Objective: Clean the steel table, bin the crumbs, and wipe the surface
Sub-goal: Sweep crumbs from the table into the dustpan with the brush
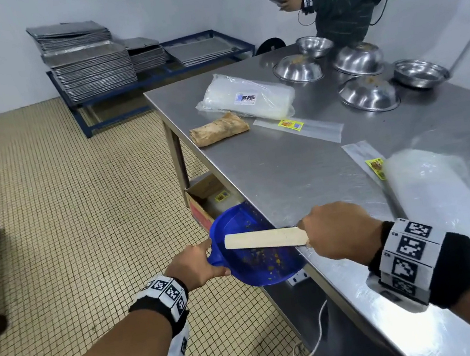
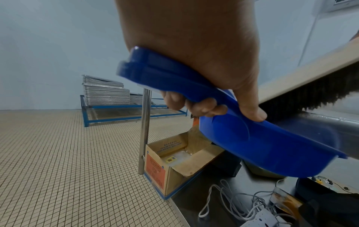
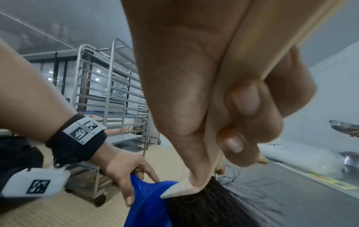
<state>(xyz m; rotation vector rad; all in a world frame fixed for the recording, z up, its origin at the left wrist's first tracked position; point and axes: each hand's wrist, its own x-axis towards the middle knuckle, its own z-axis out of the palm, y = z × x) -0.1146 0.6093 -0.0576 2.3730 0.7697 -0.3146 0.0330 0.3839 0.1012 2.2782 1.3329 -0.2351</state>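
At the table edge, just ahead of both wrists: left hand (image 1: 195, 264) wrapped round the handle of one blue dustpan (image 1: 256, 253), thumb on top, fingers curled under, pan lip tucked against and slightly below the rim of the steel table (image 1: 287, 170). Right hand (image 1: 336, 231) clamped on the wooden back of one brush (image 1: 263, 239), which reaches left from that hand across the pan mouth; dark bristles point down. Crumbs (image 1: 265, 259) lie scattered in the pan, directly under the brush.

Handling, judged: dustpan looks like light, stiff plastic, so the handle grip suits it, but keep it level or crumbs slide out. Brush back rigid, bristles soft and springy; hold the wood, not the bristles.

Counts beyond the right hand: five steel bowls (image 1: 366, 93), three upturned; two bulky plastic bags (image 1: 246, 97); two flat label sleeves (image 1: 299, 127); one brownish folded cloth (image 1: 219, 128). Below the left hand's side, one open cardboard box (image 2: 174, 165) on the floor.
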